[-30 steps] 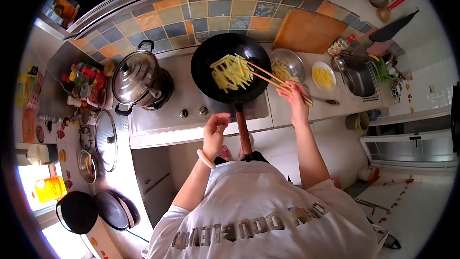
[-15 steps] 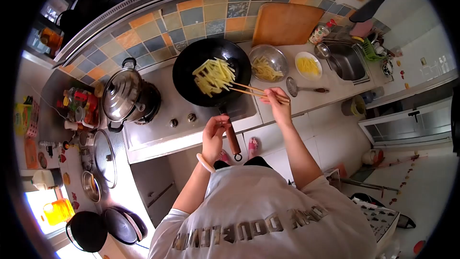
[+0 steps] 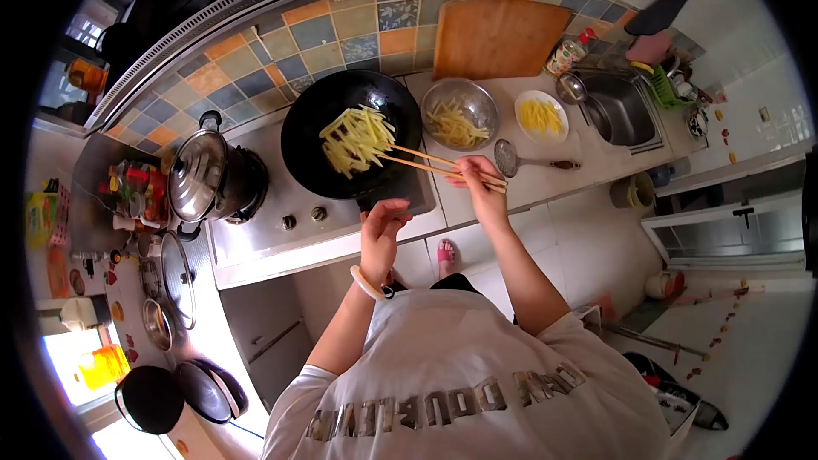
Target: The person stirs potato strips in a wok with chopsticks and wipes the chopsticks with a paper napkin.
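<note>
While right hand [image 3: 481,188] pinches chopsticks [image 3: 426,156], axis: 10-to-4 o'clock, tips at strips [image 3: 356,138]
Strips: in wok [image 3: 298,136], 10 o'clock from right hand
Left hand [image 3: 381,234]: nearer, half-curled, hold unclear

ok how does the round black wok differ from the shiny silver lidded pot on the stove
The round black wok is open, while the shiny silver lidded pot has its domed lid on. The wok shows pale yellow strips inside; the pot's contents are hidden. The wok looks wider across than the pot. Both sit over the steel stovetop.
</note>
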A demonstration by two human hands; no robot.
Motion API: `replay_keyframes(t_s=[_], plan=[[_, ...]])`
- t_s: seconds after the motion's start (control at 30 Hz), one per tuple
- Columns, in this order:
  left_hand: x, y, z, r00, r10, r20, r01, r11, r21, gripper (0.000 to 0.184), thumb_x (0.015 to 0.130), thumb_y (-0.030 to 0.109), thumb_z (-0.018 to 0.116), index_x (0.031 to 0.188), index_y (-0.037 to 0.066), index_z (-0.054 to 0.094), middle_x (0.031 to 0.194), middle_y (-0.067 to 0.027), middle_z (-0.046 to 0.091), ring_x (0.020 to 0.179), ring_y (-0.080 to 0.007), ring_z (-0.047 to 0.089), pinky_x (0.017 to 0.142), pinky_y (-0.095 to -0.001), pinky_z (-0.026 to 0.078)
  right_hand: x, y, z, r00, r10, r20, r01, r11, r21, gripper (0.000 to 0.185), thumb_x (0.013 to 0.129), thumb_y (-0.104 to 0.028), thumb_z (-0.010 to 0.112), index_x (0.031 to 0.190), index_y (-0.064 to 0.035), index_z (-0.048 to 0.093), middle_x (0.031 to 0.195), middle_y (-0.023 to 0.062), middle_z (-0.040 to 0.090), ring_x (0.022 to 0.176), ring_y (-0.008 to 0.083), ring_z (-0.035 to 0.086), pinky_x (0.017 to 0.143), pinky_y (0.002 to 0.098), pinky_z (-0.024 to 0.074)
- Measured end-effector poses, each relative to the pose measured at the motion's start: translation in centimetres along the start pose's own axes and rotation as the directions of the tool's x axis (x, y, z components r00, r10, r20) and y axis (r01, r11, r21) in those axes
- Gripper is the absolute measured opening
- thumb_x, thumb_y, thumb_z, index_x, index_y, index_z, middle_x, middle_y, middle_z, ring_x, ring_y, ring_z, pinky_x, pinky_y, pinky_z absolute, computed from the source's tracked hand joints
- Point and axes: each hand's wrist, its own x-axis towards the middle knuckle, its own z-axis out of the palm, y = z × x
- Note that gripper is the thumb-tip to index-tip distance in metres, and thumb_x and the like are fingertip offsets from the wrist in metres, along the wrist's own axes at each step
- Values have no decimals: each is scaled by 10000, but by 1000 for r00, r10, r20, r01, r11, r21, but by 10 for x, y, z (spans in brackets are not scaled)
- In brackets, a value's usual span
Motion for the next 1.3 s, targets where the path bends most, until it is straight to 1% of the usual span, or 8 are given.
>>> replay_keyframes(t_s=[0.13, 0.2, 0.33, 0.53, 0.73, 0.93, 1.13, 1.3], plan=[[4, -2, 24, 998, 14, -63, -15, 1000, -18, 336, 829, -108, 418, 1104, 6, 575, 1061, -56, 604, 942, -158, 608, 871, -268, 464, 15, 2, 8, 968, 51, 244, -27, 994, -103, 251, 962, -208, 558, 1037, 25, 614, 921, 110, 672, 834, 164, 673, 736, 255, 532], [5, -3, 30, 994, 15, -107, -19, 999, -34, 337, 835, -117, 414, 1108, 3, 569, 1057, -57, 604, 944, -154, 605, 874, -268, 464, 21, 12, 18, 934, 45, 354, -15, 996, -89, 275, 972, -222, 537, 1071, 27, 600, 978, 124, 668, 862, 169, 672, 774, 264, 530], [-1, -11, 31, 980, 22, -200, -31, 999, -43, 343, 844, -140, 396, 1114, -3, 556, 1064, -62, 595, 953, -150, 594, 882, -274, 462, 30, 29, 40, 863, 72, 501, 1, 990, -144, 242, 978, -178, 517, 1099, 14, 599, 995, 91, 662, 896, 151, 659, 796, 259, 520], [-3, -11, 25, 947, 87, -308, -86, 996, 17, 332, 821, -107, 412, 1081, 6, 584, 1040, -52, 614, 928, -136, 608, 859, -253, 464, 40, 44, 51, 801, -123, 587, 285, 939, -192, 163, 931, -115, 566, 1055, -23, 617, 891, 97, 638, 796, 170, 645, 690, 265, 493], [-1, -8, 23, 939, 85, -332, -85, 996, 14, 333, 826, -108, 409, 1087, 9, 581, 1031, -49, 620, 917, -136, 605, 849, -249, 460, 50, 45, 49, 834, -192, 517, 370, 891, -265, 149, 936, -126, 556, 1030, -27, 615, 874, 104, 631, 766, 188, 641, 660, 276, 483], [-4, -3, 13, 957, 48, -286, -54, 998, -14, 331, 829, -108, 410, 1090, 9, 577, 1043, -47, 614, 923, -135, 598, 860, -250, 452, 32, 34, 45, 868, -81, 490, 233, 937, -259, 128, 939, -130, 553, 991, -28, 610, 872, 97, 632, 756, 169, 663, 649, 267, 493], [2, -3, 4, 972, 36, -232, -44, 999, -31, 350, 810, -105, 399, 1098, -1, 569, 1058, -63, 604, 929, -147, 597, 861, -257, 448, 11, 10, 34, 841, -270, 469, 438, 849, -296, 110, 933, -108, 557, 981, -30, 616, 843, 88, 625, 726, 168, 645, 636, 258, 479], [9, 2, 9, 983, 24, -184, -27, 1000, -12, 350, 798, -95, 402, 1097, -12, 564, 1058, -68, 602, 930, -156, 595, 862, -263, 450, 8, 8, 30, 907, -199, 372, 319, 900, -297, 98, 921, -97, 575, 963, -25, 627, 855, 95, 640, 688, 170, 638, 606, 263, 476]])
